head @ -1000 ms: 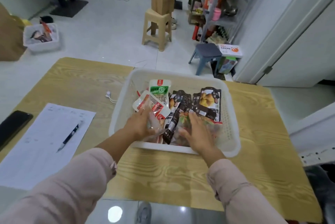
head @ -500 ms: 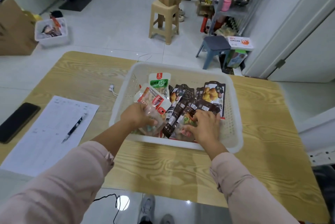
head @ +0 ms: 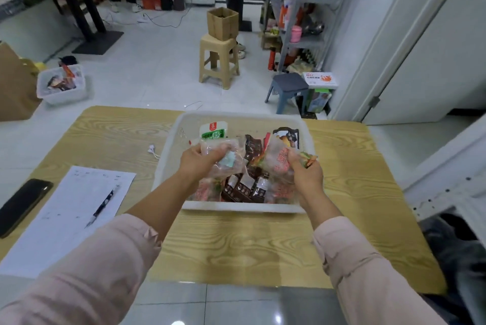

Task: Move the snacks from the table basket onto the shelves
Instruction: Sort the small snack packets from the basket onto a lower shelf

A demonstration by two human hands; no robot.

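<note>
A white plastic basket [head: 168, 164] stands on the wooden table [head: 236, 245], filled with snack packets. My left hand [head: 196, 160] grips a clear snack packet [head: 223, 156] lifted above the basket. My right hand [head: 306, 176] holds another clear packet with red print [head: 278, 159], also raised. Dark brown packets [head: 247, 188] and a green-and-white packet [head: 213, 130] lie in the basket below. The grey metal shelves [head: 302, 9] stand across the floor at the back right, holding bottles and packets.
A sheet of paper [head: 65, 219] with a pen [head: 102, 206] and a black phone [head: 21, 206] lie on the table's left. White earphones [head: 152, 149] sit beside the basket. On the floor: a beige stool [head: 219, 61] bearing a cardboard box, a grey stool [head: 288, 88], a bin [head: 61, 85]. A person stands behind.
Both hands have risen out of the basket, each lifting a clear snack packet it was grasping among the pile. The camera has tilted up, showing more of the room.
</note>
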